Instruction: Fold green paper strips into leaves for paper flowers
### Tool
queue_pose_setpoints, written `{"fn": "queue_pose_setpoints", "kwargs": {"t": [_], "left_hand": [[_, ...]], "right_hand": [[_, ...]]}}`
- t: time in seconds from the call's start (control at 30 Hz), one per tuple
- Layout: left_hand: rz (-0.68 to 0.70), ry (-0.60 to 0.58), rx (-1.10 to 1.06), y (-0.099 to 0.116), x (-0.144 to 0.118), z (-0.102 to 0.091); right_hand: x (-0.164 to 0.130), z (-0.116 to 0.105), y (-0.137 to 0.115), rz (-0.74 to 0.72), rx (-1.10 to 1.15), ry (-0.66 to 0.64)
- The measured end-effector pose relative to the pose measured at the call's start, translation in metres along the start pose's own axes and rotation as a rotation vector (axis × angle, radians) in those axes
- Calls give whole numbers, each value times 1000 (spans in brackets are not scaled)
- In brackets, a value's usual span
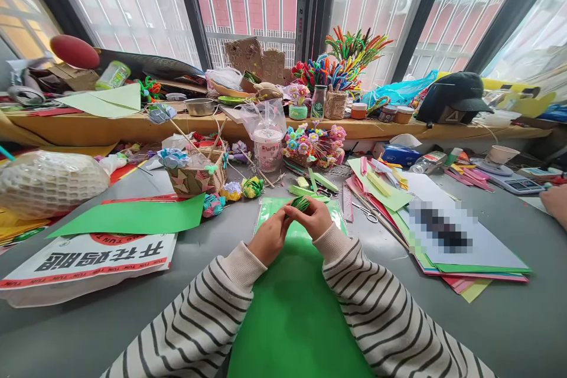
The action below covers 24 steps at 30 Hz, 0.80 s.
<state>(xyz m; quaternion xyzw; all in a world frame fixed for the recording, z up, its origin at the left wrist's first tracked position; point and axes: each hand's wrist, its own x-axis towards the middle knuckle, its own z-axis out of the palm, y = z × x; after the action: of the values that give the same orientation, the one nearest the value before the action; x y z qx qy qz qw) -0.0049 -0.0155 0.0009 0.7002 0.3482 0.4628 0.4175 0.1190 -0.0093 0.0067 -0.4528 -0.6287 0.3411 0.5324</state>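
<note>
**Both hands on a small folded piece of green paper**

The left hand (271, 237) and the right hand (315, 220) meet above the green sheet (292, 307) that runs from the near edge of the grey table (522, 319) toward its middle. Between the fingertips sits a small pleated green piece (301, 203) — dark green, ridged like a tight fan or roll. Both hands are closed on it: the right hand's fingers curl over it from above, the left hand's thumb and fingers pinch it from the side. How firmly each holds it cannot be told.

By my reading the step in hand is the shaping of this piece — pressing or gathering its folds — and it looks part-way done, as the piece is compact but not fixed to anything. The next move would seem to call for a steady pinch from one hand while the other works the pleats, so the folds do not spring open.

Just beyond the hands lie cut green strips (319, 182); scissors (367, 212) rest right of them, beside a stack of coloured paper (469, 274). A woven basket (198, 176) with paper flowers stands toward the far left, next to another green sheet (133, 217).
</note>
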Motion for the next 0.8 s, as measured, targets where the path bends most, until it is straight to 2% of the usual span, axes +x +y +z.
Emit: {"fn": "queue_pose_setpoints", "kwargs": {"t": [0.1,0.27,0.4,0.5,0.6,0.7,0.8], "left_hand": [[-57,-95,-72,-6,1,-2],[-159,-330,-71,-10,2,-6],[-252,-412,-128,-5,1,-5],[-266,-309,-125,-8,0,-1],[-211,-154,10,-17,0,2],[-120,-97,157,-23,1,3],[-30,-91,303,-20,2,2]], "right_hand": [[-1,0,0,40,32,-12],[-1,0,1,62,77,-69],[2,0,4,61,108,-113],[4,0,6,44,30,-137],[3,1,6,31,-112,-71],[1,1,5,13,-182,8],[0,0,5,-15,-179,19]]}}
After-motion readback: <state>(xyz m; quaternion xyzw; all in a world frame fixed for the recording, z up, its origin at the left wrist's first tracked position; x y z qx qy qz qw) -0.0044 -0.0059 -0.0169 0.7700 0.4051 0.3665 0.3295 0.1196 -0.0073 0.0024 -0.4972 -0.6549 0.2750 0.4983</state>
